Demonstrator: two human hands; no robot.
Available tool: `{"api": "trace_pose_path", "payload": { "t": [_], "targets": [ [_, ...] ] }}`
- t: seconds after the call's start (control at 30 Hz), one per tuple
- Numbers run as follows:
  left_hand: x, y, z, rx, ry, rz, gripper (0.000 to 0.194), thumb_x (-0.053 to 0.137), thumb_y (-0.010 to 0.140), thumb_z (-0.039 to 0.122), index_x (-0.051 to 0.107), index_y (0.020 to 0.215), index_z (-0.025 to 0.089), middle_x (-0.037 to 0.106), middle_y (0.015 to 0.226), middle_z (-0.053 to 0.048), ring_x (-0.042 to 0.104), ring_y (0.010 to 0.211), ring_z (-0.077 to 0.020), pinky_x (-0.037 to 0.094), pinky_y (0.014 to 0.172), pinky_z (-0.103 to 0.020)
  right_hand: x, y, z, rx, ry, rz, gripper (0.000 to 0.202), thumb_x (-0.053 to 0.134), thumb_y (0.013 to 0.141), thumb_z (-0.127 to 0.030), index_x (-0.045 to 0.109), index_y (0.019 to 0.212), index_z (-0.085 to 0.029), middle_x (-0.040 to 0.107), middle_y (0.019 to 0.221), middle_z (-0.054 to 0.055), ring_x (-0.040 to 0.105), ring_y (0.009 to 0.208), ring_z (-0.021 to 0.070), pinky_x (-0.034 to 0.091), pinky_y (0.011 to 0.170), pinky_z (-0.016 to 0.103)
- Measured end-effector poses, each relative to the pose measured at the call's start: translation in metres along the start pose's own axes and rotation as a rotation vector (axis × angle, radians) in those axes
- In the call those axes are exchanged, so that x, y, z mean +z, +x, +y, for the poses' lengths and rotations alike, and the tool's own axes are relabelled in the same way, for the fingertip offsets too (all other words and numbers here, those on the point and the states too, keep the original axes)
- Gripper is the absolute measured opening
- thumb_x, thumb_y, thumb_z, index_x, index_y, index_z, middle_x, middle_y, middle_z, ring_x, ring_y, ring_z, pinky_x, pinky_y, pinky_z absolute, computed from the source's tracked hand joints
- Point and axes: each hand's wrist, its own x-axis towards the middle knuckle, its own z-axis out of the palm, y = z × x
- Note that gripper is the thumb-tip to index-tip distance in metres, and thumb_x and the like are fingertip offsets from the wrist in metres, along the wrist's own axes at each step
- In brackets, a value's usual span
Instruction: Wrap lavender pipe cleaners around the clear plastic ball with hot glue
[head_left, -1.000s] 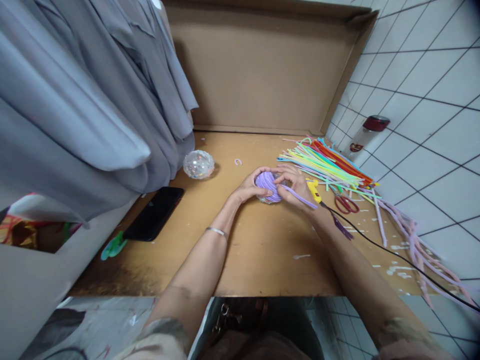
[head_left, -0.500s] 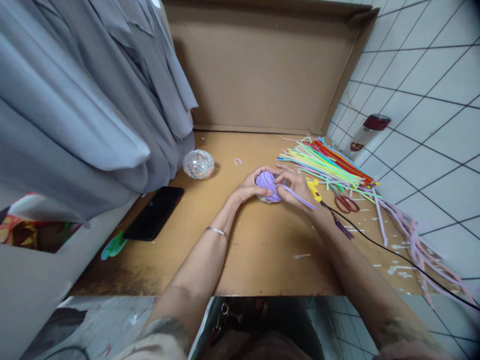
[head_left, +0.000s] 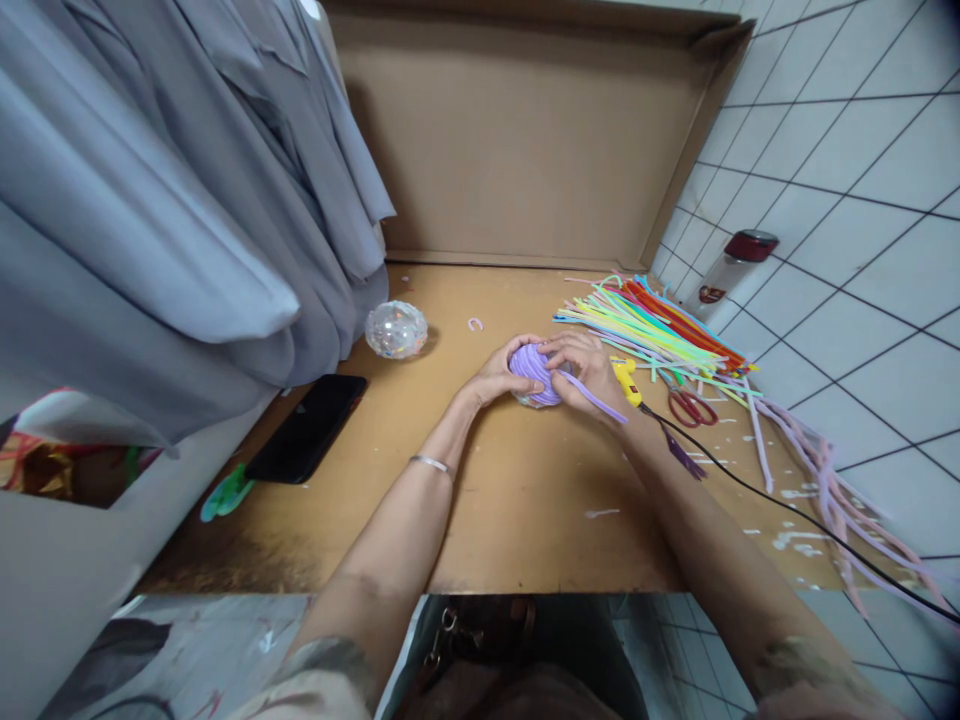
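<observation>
A ball wrapped in purple pipe cleaner (head_left: 534, 370) is between my two hands above the table, with a clear, speckled part showing at its underside. My left hand (head_left: 498, 376) curls round its left side, thumb on the front. On its right side, my right hand (head_left: 581, 366) pinches the purple strand, whose loose end (head_left: 600, 398) sticks out to the lower right over the wrist. To the left, a clear round ball (head_left: 397, 330) with coloured specks rests on the table.
Beyond my right hand lie a yellow glue gun (head_left: 625, 381) with a black cable, red-handled scissors (head_left: 691, 408) and a pile of coloured pipe cleaners (head_left: 652, 325). A black phone (head_left: 307, 430) and green object (head_left: 226, 493) lie left. Cardboard (head_left: 517, 150) stands behind; a bottle (head_left: 731, 270) is far right.
The fingers of my right hand have moved in closer over the top right of the purple ball. The loose strand end has shifted slightly left and down.
</observation>
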Motion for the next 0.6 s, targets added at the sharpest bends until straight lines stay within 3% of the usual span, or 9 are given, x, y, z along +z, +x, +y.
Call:
{"api": "trace_pose_path", "payload": {
  "t": [0.27,0.6],
  "targets": [
    [-0.0009,-0.0015,0.0012,-0.002,0.047,0.018,0.08,0.094,0.044,0.033,0.061,0.115,0.02,0.062,0.124,-0.007,0.056,0.12,-0.0261,0.041,0.106,-0.034,0.0019,-0.0021,0.0002,-0.032,-0.044,0.076,0.009,0.057,0.071,-0.018,0.064,0.072,-0.024,0.07,0.097,0.008,0.063,0.096,0.0268,0.047,0.089,0.049],
    [-0.0027,0.0,-0.0013,0.02,0.069,0.012,0.077,0.093,0.046,0.032,0.061,0.115,0.02,0.062,0.126,-0.007,0.056,0.122,-0.0271,0.041,0.109,-0.036,0.0023,-0.0017,-0.0001,-0.098,-0.049,0.07,0.011,0.057,0.071,-0.015,0.059,0.072,-0.025,0.073,0.089,0.003,0.063,0.1,0.0268,0.044,0.093,0.047]
  ]
}}
